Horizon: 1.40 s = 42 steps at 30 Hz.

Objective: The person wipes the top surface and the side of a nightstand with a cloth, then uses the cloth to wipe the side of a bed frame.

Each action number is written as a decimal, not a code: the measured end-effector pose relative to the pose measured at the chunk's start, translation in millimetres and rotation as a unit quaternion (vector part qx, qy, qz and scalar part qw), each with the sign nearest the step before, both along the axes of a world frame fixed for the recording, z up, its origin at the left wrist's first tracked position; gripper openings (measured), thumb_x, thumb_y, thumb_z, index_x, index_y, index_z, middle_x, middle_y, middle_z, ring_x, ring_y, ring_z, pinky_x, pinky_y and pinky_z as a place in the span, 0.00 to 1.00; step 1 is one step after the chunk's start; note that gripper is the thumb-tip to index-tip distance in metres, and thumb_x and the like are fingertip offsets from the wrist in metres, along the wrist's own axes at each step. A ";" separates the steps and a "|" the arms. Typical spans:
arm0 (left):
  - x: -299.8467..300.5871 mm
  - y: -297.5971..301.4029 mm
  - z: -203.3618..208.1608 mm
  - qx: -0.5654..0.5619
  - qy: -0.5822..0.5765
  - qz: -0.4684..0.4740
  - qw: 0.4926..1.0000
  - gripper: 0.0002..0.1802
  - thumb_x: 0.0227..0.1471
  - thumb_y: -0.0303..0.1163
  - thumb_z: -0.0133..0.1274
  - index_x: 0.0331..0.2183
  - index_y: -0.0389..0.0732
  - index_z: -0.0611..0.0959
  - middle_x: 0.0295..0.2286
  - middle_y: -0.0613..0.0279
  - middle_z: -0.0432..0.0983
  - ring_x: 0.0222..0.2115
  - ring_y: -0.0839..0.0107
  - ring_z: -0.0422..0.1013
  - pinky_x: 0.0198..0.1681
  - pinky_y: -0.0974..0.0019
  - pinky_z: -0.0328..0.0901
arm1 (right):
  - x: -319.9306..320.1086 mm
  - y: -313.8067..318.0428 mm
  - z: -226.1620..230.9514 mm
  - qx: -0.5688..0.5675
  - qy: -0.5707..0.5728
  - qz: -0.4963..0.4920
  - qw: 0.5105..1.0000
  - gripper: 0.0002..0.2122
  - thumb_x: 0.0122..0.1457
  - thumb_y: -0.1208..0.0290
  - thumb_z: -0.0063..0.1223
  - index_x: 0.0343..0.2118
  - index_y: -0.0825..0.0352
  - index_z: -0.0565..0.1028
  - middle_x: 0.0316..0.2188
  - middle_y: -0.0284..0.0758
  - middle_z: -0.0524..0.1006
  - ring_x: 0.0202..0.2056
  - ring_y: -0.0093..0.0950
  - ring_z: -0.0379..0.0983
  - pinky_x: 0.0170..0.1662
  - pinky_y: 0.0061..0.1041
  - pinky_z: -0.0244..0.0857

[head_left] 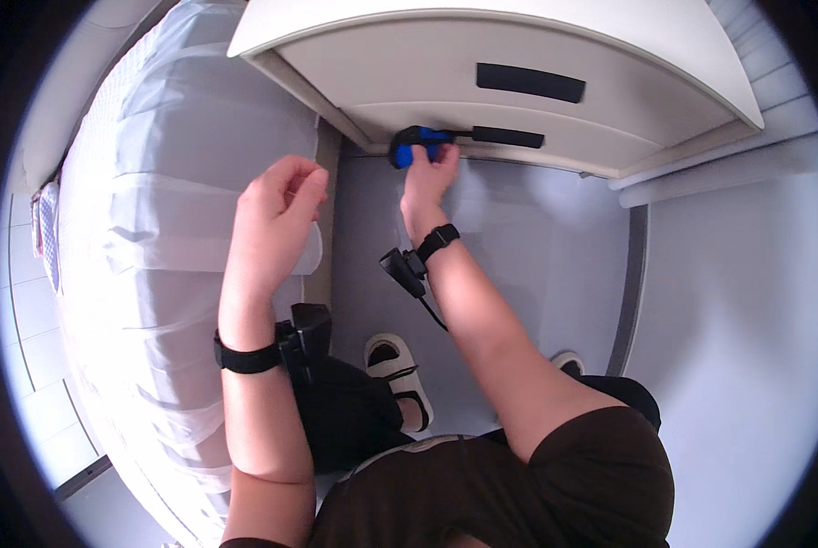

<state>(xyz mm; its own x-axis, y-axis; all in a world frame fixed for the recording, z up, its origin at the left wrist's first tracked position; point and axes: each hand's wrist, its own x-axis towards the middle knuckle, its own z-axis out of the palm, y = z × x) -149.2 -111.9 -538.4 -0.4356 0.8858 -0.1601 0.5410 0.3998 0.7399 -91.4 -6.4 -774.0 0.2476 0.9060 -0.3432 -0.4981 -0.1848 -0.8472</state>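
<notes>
My right hand reaches forward to the front of a low white cabinet. Its thumb and fingers close on a blue and black object whose kind I cannot make out. A thin dark part of that object points toward the black handle of the lower drawer. To the left, my left hand hovers beside the sheer white cover with its fingers curled in and its thumb against them. Nothing shows in it.
A second black handle sits on the upper drawer. Sheer white fabric drapes over a bed-like form at the left. Grey floor lies below, with my sandal on it. A pale wall stands at the right.
</notes>
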 end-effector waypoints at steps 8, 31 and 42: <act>3.3 3.4 -0.8 -0.005 -0.012 -0.006 1.000 0.11 0.57 0.32 0.47 0.34 0.33 0.78 0.24 0.64 0.74 0.25 0.78 0.68 0.30 0.74 0.64 | -68.8 -11.8 -15.6 -0.069 0.074 0.125 0.987 0.21 0.51 0.81 0.49 0.50 0.72 0.62 0.45 0.41 0.70 0.44 0.32 0.67 0.51 0.28 0.57; 50.9 25.3 -10.4 -0.002 0.057 -0.061 0.997 0.10 0.55 0.30 0.49 0.32 0.33 0.77 0.20 0.62 0.72 0.21 0.76 0.66 0.27 0.71 0.63 | 168.5 80.0 -36.2 -0.119 -0.069 -0.229 0.964 0.18 0.44 0.86 0.48 0.41 0.67 0.64 0.40 0.37 0.68 0.40 0.29 0.65 0.48 0.30 0.60; 75.0 37.0 -16.7 -0.019 0.102 -0.100 0.989 0.10 0.57 0.31 0.47 0.35 0.34 0.77 0.23 0.64 0.73 0.24 0.78 0.67 0.29 0.73 0.63 | 273.1 102.5 -49.4 -0.018 -0.116 -0.293 0.949 0.13 0.49 0.86 0.45 0.38 0.67 0.65 0.38 0.35 0.69 0.37 0.28 0.66 0.45 0.27 0.61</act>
